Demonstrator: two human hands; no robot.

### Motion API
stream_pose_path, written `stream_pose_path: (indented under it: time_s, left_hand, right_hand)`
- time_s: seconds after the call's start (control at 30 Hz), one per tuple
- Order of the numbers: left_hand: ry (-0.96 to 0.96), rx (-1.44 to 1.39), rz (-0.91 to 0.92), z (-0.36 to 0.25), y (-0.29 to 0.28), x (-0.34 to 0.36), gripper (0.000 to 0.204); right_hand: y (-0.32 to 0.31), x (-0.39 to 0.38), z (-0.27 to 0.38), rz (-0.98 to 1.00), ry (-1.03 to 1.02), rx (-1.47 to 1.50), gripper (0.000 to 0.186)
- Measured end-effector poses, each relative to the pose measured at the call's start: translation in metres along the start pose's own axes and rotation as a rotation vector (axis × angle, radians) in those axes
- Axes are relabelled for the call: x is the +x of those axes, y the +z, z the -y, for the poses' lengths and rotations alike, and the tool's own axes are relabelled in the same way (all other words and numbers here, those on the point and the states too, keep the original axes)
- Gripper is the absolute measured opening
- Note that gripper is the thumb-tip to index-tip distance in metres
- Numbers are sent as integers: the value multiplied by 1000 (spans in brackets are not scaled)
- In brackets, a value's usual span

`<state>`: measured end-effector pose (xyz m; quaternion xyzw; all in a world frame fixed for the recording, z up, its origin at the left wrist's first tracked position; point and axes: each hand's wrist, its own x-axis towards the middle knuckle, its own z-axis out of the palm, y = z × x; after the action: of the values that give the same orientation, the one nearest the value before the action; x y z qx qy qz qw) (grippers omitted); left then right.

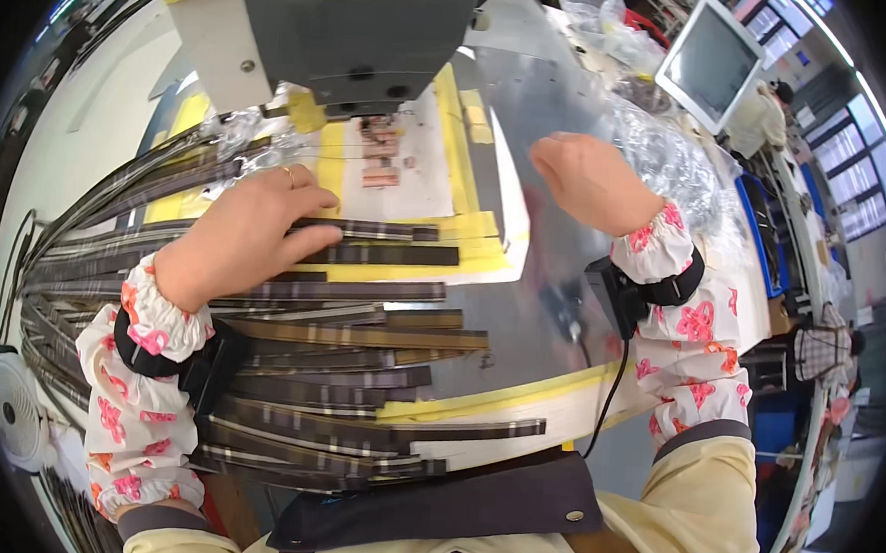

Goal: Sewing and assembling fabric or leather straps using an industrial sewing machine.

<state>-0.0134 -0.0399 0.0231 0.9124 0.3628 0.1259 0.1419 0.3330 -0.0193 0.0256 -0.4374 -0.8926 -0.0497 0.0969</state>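
Fingers bent and thumb stretched apart from them, my left hand point(247, 228) is over long, dark flat strips point(362, 290), its thumb at the ends of the upper ones. My right hand point(586, 179) is raised to the right, fingers curled together; what they hold, if anything, is hidden. Under the grey machine head point(347, 46), a white sheet point(417, 190) bordered by yellow tape point(475, 240) carries small copper-coloured pieces point(381, 158). Crumpled clear film point(240, 126) lies beyond my left hand.
A metal work plate point(521, 311) spans the middle. At right are plastic bags point(669, 168), a white-framed screen point(708, 62), a blue tray point(756, 233) and co-workers point(757, 123) at another bench. A fan point(15, 404) stands at lower left, with cables point(50, 226) above it.
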Motion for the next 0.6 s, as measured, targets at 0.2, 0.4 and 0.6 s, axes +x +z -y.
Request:
stream_pose_path:
  time_s: [0.2,0.4,0.6]
  left_hand:
    - [160,-77,-39,-11,29,29,19]
    - [14,-71,-31,-12,17,26,15]
    - [31,-64,-169,1,37,29,21]
  right_hand:
    - [-15,-50,-63,275,286,-441,9]
    - [-2,-44,-90,226,278,-502,11]
    - [37,-43,-133,237,374,-543,11]
